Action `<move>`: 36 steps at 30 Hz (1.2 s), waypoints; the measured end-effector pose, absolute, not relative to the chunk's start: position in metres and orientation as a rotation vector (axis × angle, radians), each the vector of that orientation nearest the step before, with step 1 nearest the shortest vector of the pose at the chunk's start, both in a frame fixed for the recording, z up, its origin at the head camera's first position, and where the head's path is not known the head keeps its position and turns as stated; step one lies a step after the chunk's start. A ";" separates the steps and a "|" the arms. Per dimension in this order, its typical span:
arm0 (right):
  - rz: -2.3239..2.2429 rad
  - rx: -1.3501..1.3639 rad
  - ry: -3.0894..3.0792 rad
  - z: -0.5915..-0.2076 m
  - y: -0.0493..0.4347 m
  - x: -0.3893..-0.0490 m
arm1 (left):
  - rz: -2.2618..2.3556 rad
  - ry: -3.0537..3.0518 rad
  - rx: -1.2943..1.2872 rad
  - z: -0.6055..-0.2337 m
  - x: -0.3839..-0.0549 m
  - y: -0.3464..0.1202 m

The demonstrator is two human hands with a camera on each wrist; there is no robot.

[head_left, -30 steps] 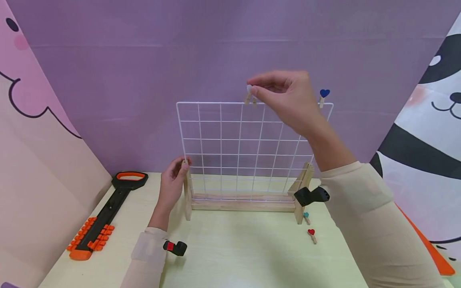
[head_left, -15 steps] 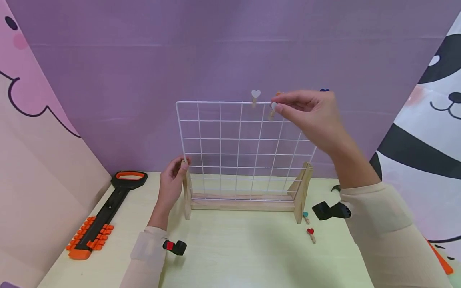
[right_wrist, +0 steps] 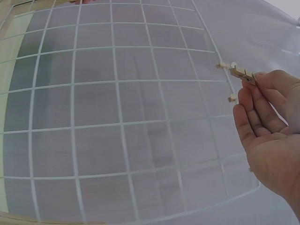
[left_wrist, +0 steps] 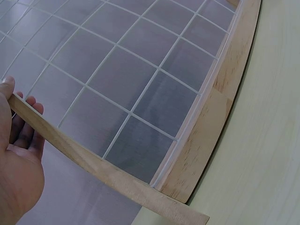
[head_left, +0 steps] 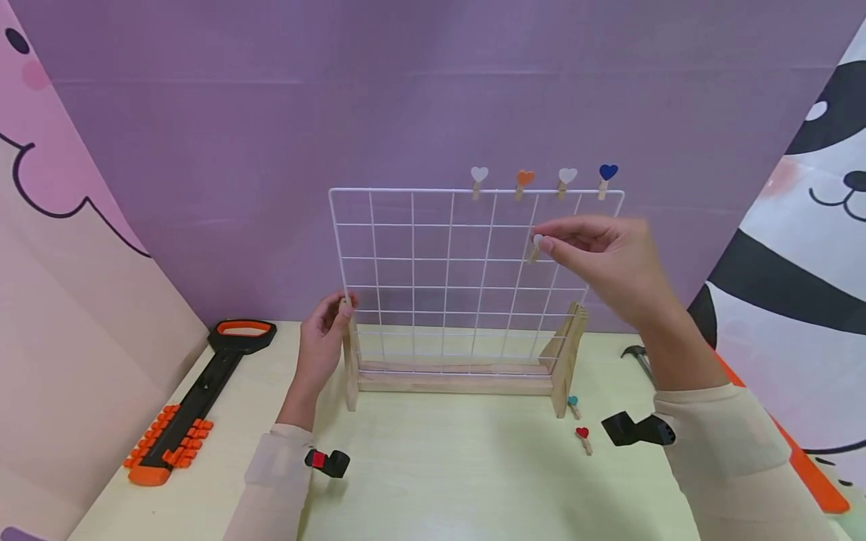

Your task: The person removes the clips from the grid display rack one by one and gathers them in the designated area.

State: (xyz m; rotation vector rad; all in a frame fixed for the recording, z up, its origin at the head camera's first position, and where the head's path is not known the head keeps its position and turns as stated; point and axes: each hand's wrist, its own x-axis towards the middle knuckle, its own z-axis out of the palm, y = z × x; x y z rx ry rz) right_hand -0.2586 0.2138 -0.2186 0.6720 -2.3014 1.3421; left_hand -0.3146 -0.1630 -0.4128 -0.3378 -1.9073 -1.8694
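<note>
My right hand (head_left: 602, 252) pinches a small wooden clothespin (right_wrist: 243, 75) with a white heart between thumb and fingertips, in front of the upper right part of the white wire grid (head_left: 413, 258). The grid stands upright in a wooden stand (head_left: 453, 385). My left hand (head_left: 323, 334) holds the top of the stand's left post (left_wrist: 75, 152) at the grid's left edge. Along the grid's top wire sit a white heart clothespin (head_left: 479, 177), an orange one (head_left: 525, 180), another white heart clothespin (head_left: 567, 179) and a dark blue heart clothespin (head_left: 608, 174).
A teal heart clothespin (head_left: 573, 406) and a red heart clothespin (head_left: 584, 439) lie on the table by the stand's right foot. A hammer (head_left: 637, 356) lies behind my right forearm. On the left lies a black and orange tool holder (head_left: 203, 391). A purple backdrop (head_left: 237, 150) hangs behind.
My right hand has moved right and down from the grid's top wire, with the white heart clothespin in its fingertips. The clothespins on the top wire have come into view. My left hand stays put.
</note>
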 end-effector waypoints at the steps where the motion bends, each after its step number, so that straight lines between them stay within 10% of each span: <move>1: 1.340 0.662 -2.309 -0.222 0.216 -0.258 | -1.869 -1.909 -0.334 -0.413 -0.315 -0.163; 36: 1.351 0.507 -2.485 -0.349 0.272 -0.232 | -1.850 -1.943 -0.344 -0.413 -0.314 -0.165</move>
